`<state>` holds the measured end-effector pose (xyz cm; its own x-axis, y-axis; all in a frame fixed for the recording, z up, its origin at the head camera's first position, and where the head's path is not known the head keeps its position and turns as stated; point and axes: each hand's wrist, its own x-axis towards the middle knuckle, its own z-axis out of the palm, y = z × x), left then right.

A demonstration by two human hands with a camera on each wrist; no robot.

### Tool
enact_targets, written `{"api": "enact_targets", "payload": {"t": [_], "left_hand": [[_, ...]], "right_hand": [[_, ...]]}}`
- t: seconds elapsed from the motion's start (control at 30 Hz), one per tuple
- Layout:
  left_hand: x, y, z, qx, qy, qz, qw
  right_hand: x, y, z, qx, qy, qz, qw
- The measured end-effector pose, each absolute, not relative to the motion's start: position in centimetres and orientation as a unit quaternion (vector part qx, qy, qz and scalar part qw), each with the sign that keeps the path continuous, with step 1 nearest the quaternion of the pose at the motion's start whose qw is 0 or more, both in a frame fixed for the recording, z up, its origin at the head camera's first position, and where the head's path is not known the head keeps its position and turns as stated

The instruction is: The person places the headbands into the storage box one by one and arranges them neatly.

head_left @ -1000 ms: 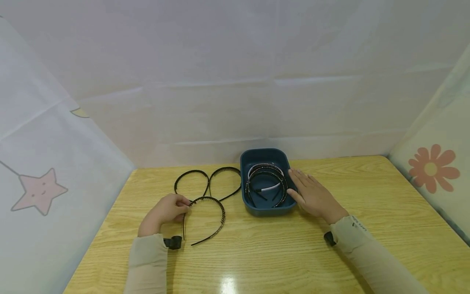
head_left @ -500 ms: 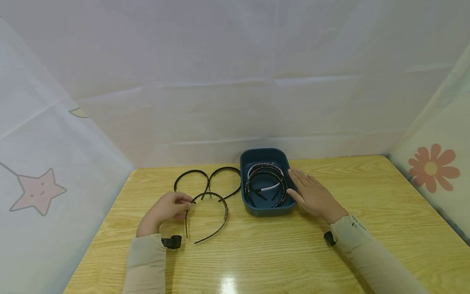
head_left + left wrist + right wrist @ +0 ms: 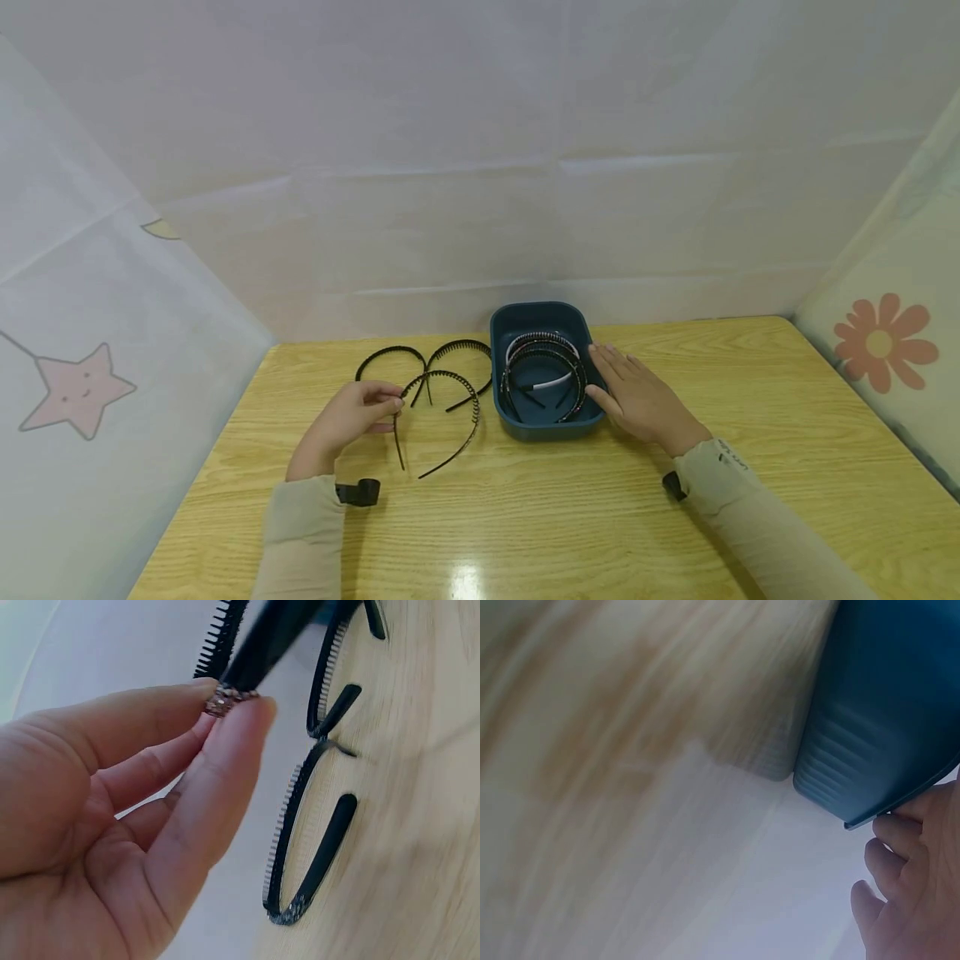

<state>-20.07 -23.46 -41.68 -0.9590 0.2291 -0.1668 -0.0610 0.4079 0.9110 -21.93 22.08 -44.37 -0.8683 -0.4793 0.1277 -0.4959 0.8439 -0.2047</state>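
My left hand [image 3: 352,417] pinches a black toothed headband [image 3: 450,417] near one end, between thumb and fingertips [image 3: 240,712], and holds it lifted above the wooden table [image 3: 525,517]. Two more black headbands [image 3: 390,357] [image 3: 465,350] lie flat behind it; in the left wrist view they show below the hand [image 3: 315,847]. A dark blue bin [image 3: 525,321] holds several headbands. My right hand [image 3: 637,400] rests flat with straight fingers against the bin's right side [image 3: 885,750].
White cloth screens close in the table at the back and both sides, with a star print at left [image 3: 75,387] and a flower print at right [image 3: 881,342]. The table's front half is bare wood.
My left hand has lifted the toothed headband off the table and carried it back and to the right, toward the bin. The right hand has stayed in place.
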Motion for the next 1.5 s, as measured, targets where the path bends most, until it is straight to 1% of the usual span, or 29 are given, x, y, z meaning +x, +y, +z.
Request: {"api": "enact_targets", "payload": {"t": [0.5,0.87,1.1,1.5], "left_hand": [[-20.5,-20.7,-41.5,0.022,0.774,0.626,0.089],[-20.6,-18.0,-41.5,-0.011,0.726,0.687,0.042],[-20.5,-16.3,-41.9,-0.011,0.691,0.722,0.023],[-21.3,-13.0,-41.8,-0.027,0.646,0.763,-0.011]], "right_hand": [[-22.0,22.0,-44.3,0.252,-0.961,0.114,0.027],[-22.0,22.0,-44.3,0.256,-0.959,0.116,0.031],[-22.0,22.0,-44.3,0.253,-0.96,0.116,0.022],[-21.9,22.1,-44.2,0.258,-0.959,0.115,0.033]]}}
